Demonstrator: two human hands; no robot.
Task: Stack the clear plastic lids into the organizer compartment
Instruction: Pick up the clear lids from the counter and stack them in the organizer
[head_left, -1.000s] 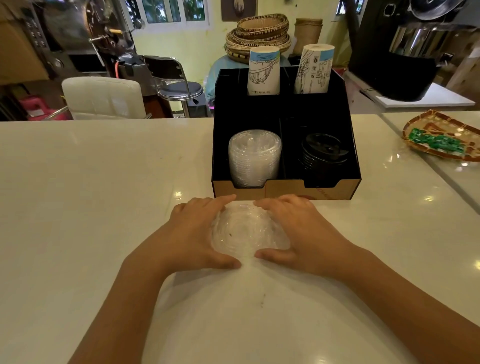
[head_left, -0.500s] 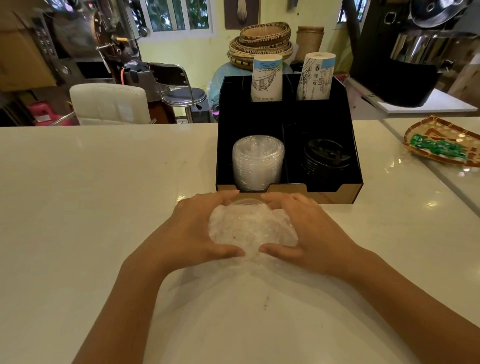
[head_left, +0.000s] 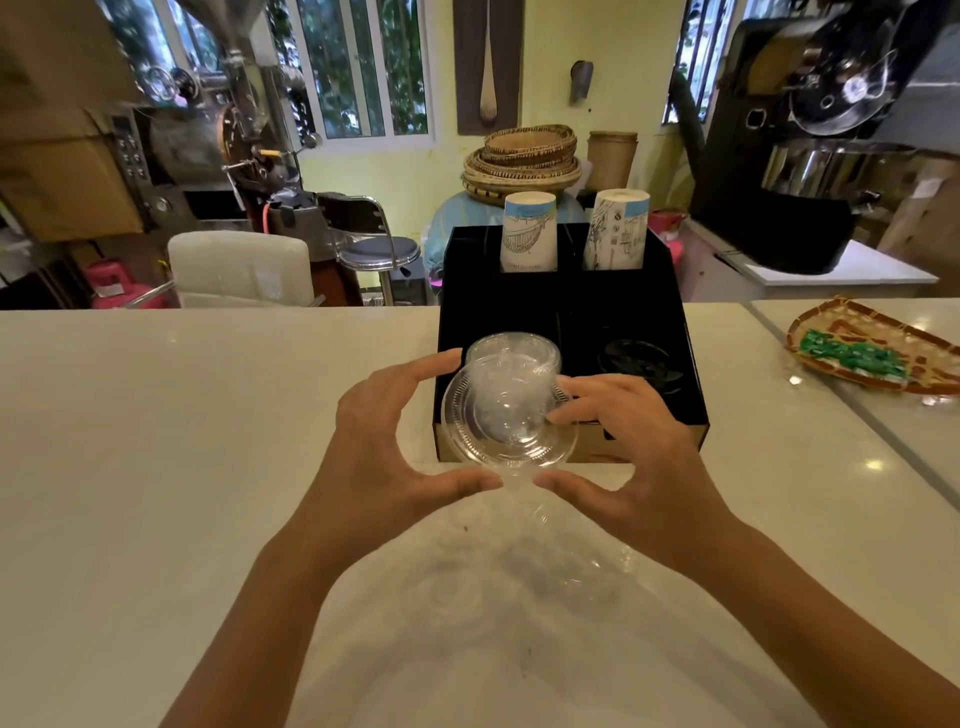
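Observation:
A small stack of clear plastic lids (head_left: 511, 421) hangs in the air just in front of the black organizer (head_left: 691, 395). My left hand (head_left: 384, 457) grips its left rim and my right hand (head_left: 634, 447) grips its right rim, thumbs under the near edge. Behind it, a taller stack of clear lids (head_left: 514, 347) sits in the organizer's front left compartment. Black lids (head_left: 641, 361) fill the front right compartment. Two upside-down stacks of paper cups (head_left: 530, 231) stand in the back compartments.
The organizer stands on a white counter (head_left: 182, 441). A woven tray (head_left: 878, 348) with green packets lies at the right. Behind the counter are a white chair (head_left: 239, 267), a stool, stacked baskets and large machines.
Both hands have lifted the clear lids off the counter and carried them up and forward to the organizer's front edge. The view has tilted up.

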